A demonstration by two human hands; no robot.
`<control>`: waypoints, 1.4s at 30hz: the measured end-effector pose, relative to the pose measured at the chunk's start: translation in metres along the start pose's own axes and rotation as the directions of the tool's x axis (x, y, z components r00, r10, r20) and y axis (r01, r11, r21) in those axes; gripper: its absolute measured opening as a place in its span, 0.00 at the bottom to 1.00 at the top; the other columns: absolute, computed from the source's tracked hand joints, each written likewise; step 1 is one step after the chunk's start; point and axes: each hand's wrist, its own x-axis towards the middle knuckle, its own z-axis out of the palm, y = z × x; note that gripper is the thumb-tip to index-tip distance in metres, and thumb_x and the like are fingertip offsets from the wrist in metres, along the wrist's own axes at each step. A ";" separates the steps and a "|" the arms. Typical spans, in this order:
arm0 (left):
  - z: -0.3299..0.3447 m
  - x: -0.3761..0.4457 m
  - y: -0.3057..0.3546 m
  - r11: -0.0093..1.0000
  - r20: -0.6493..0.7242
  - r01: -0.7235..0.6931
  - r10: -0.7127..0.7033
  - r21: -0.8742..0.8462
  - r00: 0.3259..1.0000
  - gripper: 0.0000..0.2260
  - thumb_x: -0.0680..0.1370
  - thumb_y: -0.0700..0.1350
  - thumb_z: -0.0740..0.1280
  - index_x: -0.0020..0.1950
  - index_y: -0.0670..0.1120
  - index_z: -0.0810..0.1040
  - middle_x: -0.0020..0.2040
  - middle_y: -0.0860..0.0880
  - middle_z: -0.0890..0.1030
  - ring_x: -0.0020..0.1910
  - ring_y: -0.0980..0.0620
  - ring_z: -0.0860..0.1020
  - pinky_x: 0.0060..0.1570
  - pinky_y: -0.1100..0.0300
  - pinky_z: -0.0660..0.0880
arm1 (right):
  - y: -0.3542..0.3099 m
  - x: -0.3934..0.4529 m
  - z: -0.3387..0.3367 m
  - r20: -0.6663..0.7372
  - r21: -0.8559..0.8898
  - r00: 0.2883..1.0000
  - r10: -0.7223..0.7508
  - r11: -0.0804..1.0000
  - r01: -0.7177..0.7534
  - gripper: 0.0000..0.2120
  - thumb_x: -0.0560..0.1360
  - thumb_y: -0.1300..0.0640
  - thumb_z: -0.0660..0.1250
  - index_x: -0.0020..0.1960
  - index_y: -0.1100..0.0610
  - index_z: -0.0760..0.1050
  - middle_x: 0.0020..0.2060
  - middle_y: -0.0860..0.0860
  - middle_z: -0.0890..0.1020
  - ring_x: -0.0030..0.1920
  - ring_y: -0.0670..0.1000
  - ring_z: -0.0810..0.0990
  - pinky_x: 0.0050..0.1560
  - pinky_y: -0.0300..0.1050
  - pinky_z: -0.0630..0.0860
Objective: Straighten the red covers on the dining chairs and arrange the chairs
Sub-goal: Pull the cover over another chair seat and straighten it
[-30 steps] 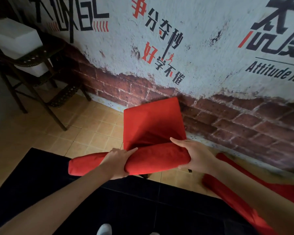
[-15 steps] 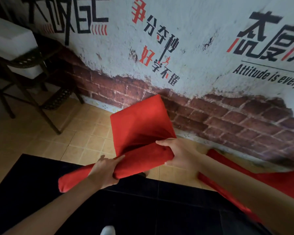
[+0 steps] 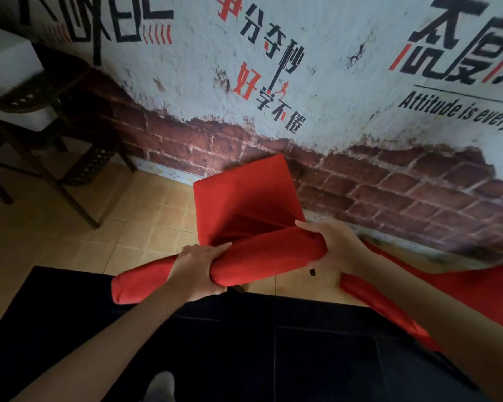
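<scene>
Head view only, looking down past my forearms at a dining chair that stands between me and the painted brick wall. Its red cover wraps the padded top rail, which runs slantwise across my front, and the covered seat beyond it sits near the wall's foot. My left hand is curled over the rail about midway along, fingers wrapped down the far side, gripping cloth and padding together. My right hand closes round the rail's right end, thumb on top. Both hands are tight on the cover, none of it slack between them.

A second chair with a red cover lies low at my right, partly behind my right forearm. A dark surface spreads under my arms, and a dark wicker stand occupies the far left corner.

To do this well, I think I should draw the cloth evenly with both hands, so the folds where back meets seat flatten, and keep the chair's feet planted on the tiled floor while I tug, then square it to the dark surface's edge.
</scene>
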 end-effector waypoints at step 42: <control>0.001 0.088 0.112 0.917 0.130 -0.070 0.020 0.393 0.991 0.42 0.62 0.65 0.74 0.74 0.63 0.61 0.65 0.60 0.76 0.62 0.56 0.75 0.66 0.55 0.67 | 0.172 -0.059 0.006 0.049 0.088 0.995 0.085 0.992 -0.089 0.42 0.64 0.49 0.76 0.75 0.50 0.64 0.63 0.48 0.78 0.62 0.48 0.76 0.65 0.43 0.70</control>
